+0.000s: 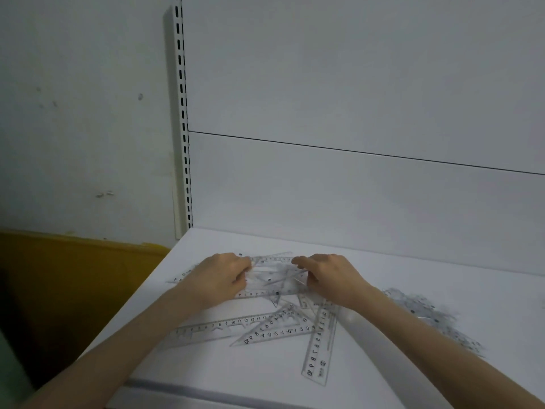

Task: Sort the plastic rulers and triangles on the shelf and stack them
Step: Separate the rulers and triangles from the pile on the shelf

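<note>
The person's left hand (pixel 219 277) and right hand (pixel 330 277) reach over a white shelf (pixel 413 261), both resting on a clear triangle (pixel 272 276) at the far side of a loose pile. The left hand's fingers curl over the triangle's left end and the right hand's fingers pinch its right end; the plastic is see-through and blurred there, so whether they hold one piece or several cannot be told. Nearer the front edge lie more pieces, overlapping: a long ruler (pixel 212 327) pointing left, a second triangle (pixel 274 329) across the ruler's right end, and another ruler (pixel 320 346) running toward the front of the shelf. Under the right forearm and off to the right sits a smeared heap (pixel 433 317) of clear pieces.
</note>
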`<action>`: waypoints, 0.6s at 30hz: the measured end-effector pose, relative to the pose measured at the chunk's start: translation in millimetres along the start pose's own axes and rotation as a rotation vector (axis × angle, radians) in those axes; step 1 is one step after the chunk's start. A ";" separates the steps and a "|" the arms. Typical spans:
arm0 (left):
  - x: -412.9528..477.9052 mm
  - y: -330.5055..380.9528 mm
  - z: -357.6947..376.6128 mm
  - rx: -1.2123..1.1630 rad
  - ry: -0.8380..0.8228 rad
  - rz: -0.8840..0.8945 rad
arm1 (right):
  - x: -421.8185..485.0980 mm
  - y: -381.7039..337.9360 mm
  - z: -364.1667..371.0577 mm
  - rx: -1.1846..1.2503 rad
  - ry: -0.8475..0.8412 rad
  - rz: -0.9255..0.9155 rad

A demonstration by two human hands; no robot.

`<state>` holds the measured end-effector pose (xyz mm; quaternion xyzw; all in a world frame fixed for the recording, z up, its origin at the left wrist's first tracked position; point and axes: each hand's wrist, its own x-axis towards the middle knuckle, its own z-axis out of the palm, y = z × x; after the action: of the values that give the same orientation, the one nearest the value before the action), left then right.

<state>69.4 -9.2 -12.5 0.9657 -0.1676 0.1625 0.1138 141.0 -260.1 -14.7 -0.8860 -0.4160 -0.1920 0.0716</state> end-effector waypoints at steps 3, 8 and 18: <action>-2.6 2.6 -4.3 -0.147 0.117 -0.083 | -3.8 1.9 -3.5 0.018 0.236 0.094; 5.2 22.3 -21.6 -0.489 0.168 -0.145 | -19.7 4.3 -38.3 0.739 0.343 0.519; 42.3 90.5 -15.5 -0.729 0.041 -0.056 | -89.9 21.7 -93.3 1.124 0.314 0.682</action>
<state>70.1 -100.2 31.6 0.8624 -0.1856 0.1083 0.4584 79.2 -364.6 35.5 -0.7574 -0.1342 -0.0396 0.6378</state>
